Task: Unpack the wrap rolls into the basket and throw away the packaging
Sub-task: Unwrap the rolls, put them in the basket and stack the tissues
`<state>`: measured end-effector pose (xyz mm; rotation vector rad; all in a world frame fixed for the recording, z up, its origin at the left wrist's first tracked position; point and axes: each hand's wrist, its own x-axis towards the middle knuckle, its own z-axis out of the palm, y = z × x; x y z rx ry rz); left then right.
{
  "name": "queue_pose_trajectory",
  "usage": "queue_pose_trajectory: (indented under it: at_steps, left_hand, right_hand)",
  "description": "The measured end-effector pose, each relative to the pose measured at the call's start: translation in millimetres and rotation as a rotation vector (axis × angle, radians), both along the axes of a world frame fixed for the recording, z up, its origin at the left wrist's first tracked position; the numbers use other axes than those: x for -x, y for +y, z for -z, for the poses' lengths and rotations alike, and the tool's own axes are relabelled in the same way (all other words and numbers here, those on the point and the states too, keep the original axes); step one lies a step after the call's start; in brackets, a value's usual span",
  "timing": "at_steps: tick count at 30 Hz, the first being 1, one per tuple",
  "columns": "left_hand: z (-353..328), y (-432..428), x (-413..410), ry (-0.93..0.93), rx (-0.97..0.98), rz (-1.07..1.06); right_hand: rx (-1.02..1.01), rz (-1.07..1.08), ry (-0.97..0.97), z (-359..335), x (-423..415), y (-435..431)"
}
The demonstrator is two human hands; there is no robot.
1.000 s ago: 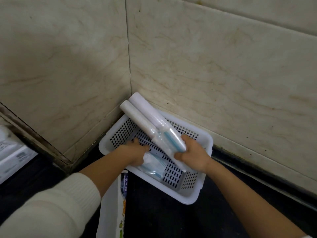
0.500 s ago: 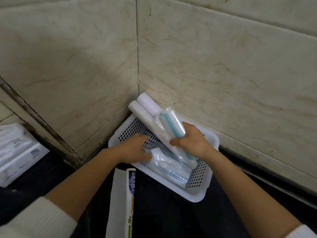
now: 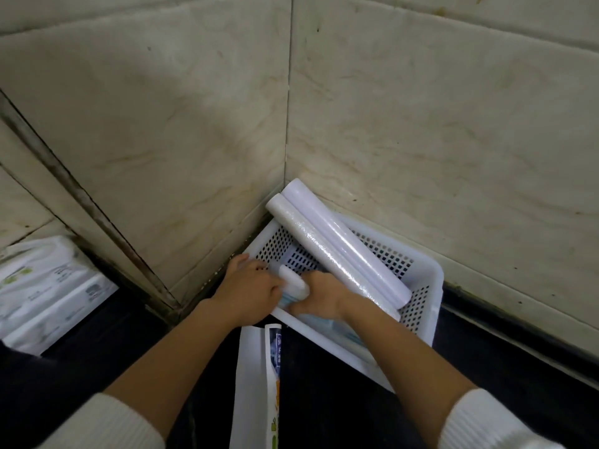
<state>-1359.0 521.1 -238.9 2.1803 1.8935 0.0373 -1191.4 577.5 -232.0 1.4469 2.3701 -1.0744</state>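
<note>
Basket (image 3: 432, 283): white moulded plastic, rectangular, walls and floor pierced with rows of small square holes; set on a black counter (image 3: 340, 400) in the corner of two cream, veined tile walls (image 3: 421, 124), far corner close against the walls.

Two wrap rolls (image 3: 337, 247): long smooth white cylinders with a faint crinkled sheen, laid side by side and touching; far ends propped on the basket's back corner rim, near ends down inside against the right wall; bare of outer wrapping.

Third roll (image 3: 293, 281): short stub of white cylinder only, the rest covered by both hands; clear film with pale blue print bunched around it (packaging, as far as could be made out), low in the basket near the front-left rim.

Left hand (image 3: 249, 288): fingers curled shut on the film-covered end; right hand (image 3: 319, 298): fingers closed over the same bundle from the other side, fingertips hidden beneath.

More clear film under the right forearm, blurred.

Printed white box (image 3: 259, 384): flat card, long, lower end cut off by the frame edge; just in front of the basket.

White packets (image 3: 48, 293) at left, print illegible; ribbed cream sleeves, partly cropped.
</note>
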Motion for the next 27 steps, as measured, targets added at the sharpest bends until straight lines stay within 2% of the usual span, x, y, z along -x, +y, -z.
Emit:
queue_pose_trajectory:
  at_steps: [6,10,14,19,25,27]
  left_hand:
    - [3,2,-3,0.058,0.067,-0.003]
    - [0,-1,-5,0.038,0.017,-0.024]
    - [-1,-8,-8,-0.058,-0.077,-0.047]
    - [-7,-16,-11,-0.074,-0.061,-0.074]
    - [-28,-58,-29,-0.318,-0.388,-0.223]
    - [-31,-86,-40,-0.416,-0.428,-0.320]
  right_hand:
    - [-0.278,-0.199,-0.074,-4,-21,-10]
    - [-0.210,-0.189,-0.053,10,-16,-16]
    - [-0.153,-0.113,-0.056,6,-15,-14]
    - [-0.233,-0.039,0.060,-17,-28,-18]
    - [-0.303,0.098,0.240,-49,-58,-48]
    - [-0.323,0.168,0.270,-58,-71,-72]
